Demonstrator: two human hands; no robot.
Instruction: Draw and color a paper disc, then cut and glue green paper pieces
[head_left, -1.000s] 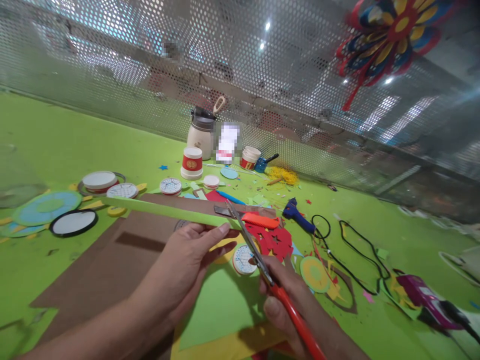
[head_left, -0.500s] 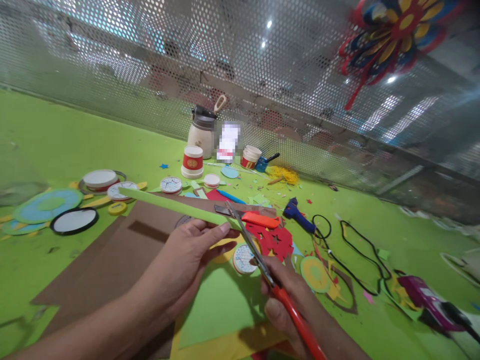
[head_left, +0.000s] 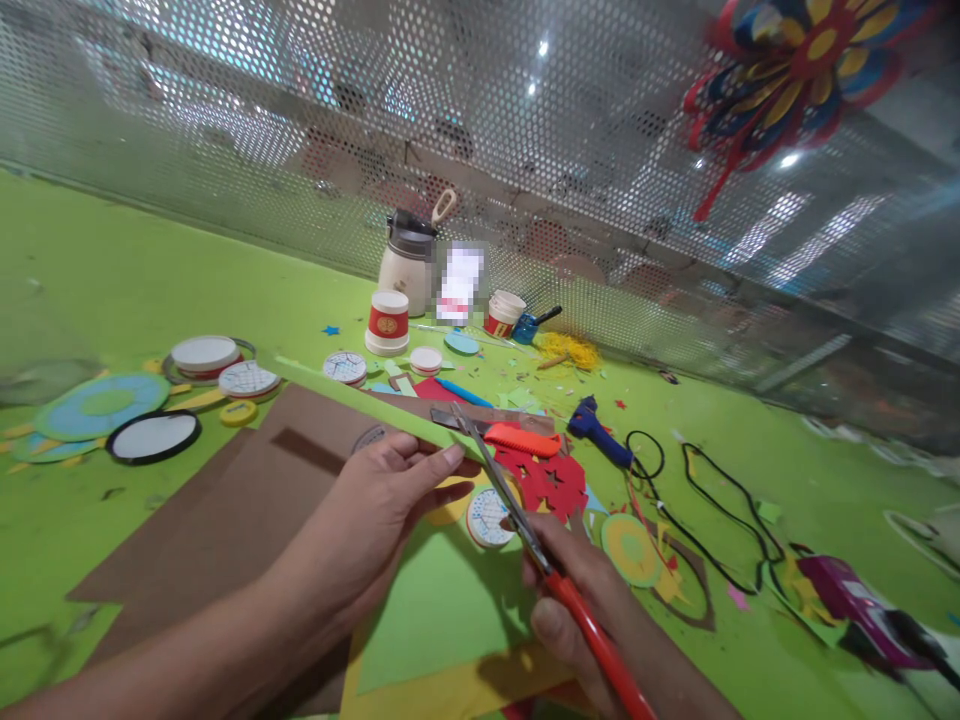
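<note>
My left hand pinches a long light-green paper strip near its right end, between thumb and fingers. The strip slants up to the left, above the brown sheets. My right hand is closed around red-handled scissors. Their blades point up and left and meet the strip's right end, just beyond my left thumb. Whether the blades have cut into the strip I cannot tell. Under the hands lie a light-green sheet, a yellow sheet and a white patterned disc.
An orange cutter, red star-punched paper and a blue glue gun with its cord lie to the right. Brown sheets and round lids are at the left. A jug and cups stand behind, before a perforated metal screen.
The far left end of the strip has swung slightly to the right and up. Both hands keep nearly the same pose, and the view has shifted a little.
</note>
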